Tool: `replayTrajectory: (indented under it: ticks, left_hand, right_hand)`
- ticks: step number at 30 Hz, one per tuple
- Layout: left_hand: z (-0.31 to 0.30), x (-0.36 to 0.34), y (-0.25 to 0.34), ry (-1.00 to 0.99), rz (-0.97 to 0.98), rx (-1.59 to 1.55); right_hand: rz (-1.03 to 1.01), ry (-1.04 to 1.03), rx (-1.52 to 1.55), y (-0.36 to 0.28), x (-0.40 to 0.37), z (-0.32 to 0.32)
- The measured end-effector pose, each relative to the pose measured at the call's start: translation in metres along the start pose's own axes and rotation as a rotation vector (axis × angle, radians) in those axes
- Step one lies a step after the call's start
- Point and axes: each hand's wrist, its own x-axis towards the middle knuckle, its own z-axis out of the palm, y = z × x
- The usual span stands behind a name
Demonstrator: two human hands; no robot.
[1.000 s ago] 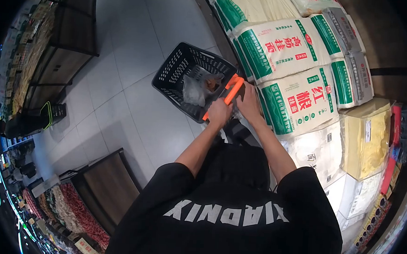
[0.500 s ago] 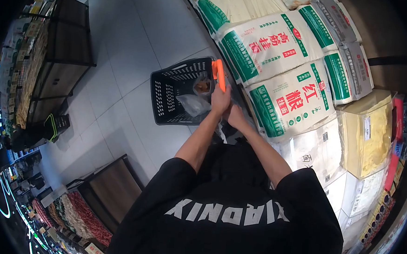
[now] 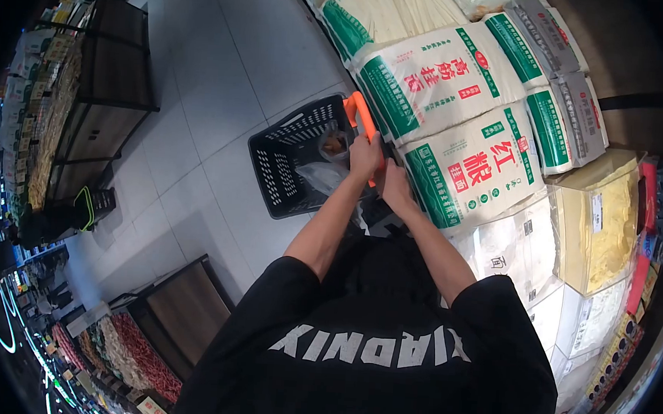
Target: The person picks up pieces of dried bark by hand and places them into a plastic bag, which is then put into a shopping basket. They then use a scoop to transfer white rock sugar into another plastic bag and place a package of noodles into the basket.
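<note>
My left hand [image 3: 365, 156] is wrapped round the orange handle [image 3: 363, 114] of a black shopping basket [image 3: 273, 165]. Just right of it, my right hand [image 3: 392, 184] is closed beside the handle's lower end; its fingers are mostly hidden, so its hold cannot be made out. Inside the basket lie a clear plastic bag with something brown [image 3: 334, 145] and another clear bag [image 3: 319, 177]. To the right of both hands, white and green noodle packs [image 3: 474, 166] lie stacked on the display.
Tiled floor [image 3: 226, 71] runs left of the basket. A wooden display stand [image 3: 101, 132] with goods is at the left, with a dark basket with a green handle [image 3: 85, 209] beside it. Bins of yellow flour-like goods [image 3: 600, 223] are at the right.
The basket has turned a little and shifted slightly right and down. Its orange handle now shows below my left hand too, and my right hand has moved slightly right.
</note>
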Motion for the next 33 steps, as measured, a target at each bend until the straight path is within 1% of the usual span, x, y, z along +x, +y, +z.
replayTrajectory:
  ticks: [2, 6, 9, 11, 14, 18, 20, 21, 22, 23, 25, 27, 28, 29, 31, 32, 33]
  left_hand:
    - [-0.001, 0.002, 0.003, -0.051, -0.009, 0.006]
    - [0.008, 0.008, -0.002, -0.028, 0.052, -0.021]
    - [0.013, 0.010, -0.004, -0.072, 0.056, -0.063]
    - [0.015, 0.015, -0.005, -0.115, -0.021, -0.152]
    - [0.020, 0.023, -0.010, -0.075, 0.013, -0.113]
    - [0.026, 0.039, -0.029, -0.119, -0.012, -0.152]
    - [0.035, 0.045, -0.037, -0.081, 0.019, -0.163]
    - [0.039, 0.052, -0.047, -0.097, 0.042, -0.171]
    - [0.021, 0.035, -0.014, -0.148, -0.004, -0.129]
    - [0.013, 0.029, 0.002, -0.174, -0.061, -0.121]
    - [0.006, 0.028, 0.010, -0.228, -0.074, -0.115]
    - [0.014, 0.035, -0.003, -0.169, -0.034, -0.203]
    - [0.016, 0.036, -0.008, -0.171, -0.026, -0.197]
    - [0.017, 0.033, -0.006, -0.157, -0.034, -0.194]
    - [0.013, 0.018, 0.010, -0.148, -0.037, -0.179]
    - [0.007, 0.002, 0.035, -0.078, 0.060, -0.088]
    - [0.006, -0.010, 0.050, -0.007, 0.158, 0.003]
  right_hand:
    - [-0.126, 0.102, -0.037, 0.002, -0.003, -0.004]
    - [-0.092, 0.116, -0.135, -0.002, -0.004, -0.013]
    - [-0.083, 0.153, -0.216, -0.004, -0.009, -0.020]
    - [-0.088, 0.151, -0.271, -0.004, -0.007, -0.022]
    - [-0.108, 0.160, -0.272, -0.004, -0.004, -0.025]
    - [-0.066, 0.163, -0.262, -0.013, -0.004, -0.026]
    - [-0.109, 0.183, -0.277, -0.012, -0.005, -0.028]
    - [-0.073, 0.202, -0.310, -0.010, -0.002, -0.025]
    - [-0.083, 0.211, -0.321, -0.005, 0.001, -0.021]
    - [-0.077, 0.196, -0.314, -0.009, 0.000, -0.025]
    - [-0.076, 0.188, -0.280, -0.011, 0.001, -0.027]
    - [-0.048, 0.196, -0.266, -0.012, 0.003, -0.027]
    - [-0.025, 0.190, -0.256, -0.012, 0.004, -0.027]
    - [-0.023, 0.198, -0.249, -0.011, 0.002, -0.030]
    - [-0.016, 0.127, -0.141, -0.013, -0.005, -0.048]
    - [-0.012, 0.133, -0.129, -0.014, -0.008, -0.064]
    - [-0.047, 0.139, -0.043, -0.013, -0.012, -0.084]
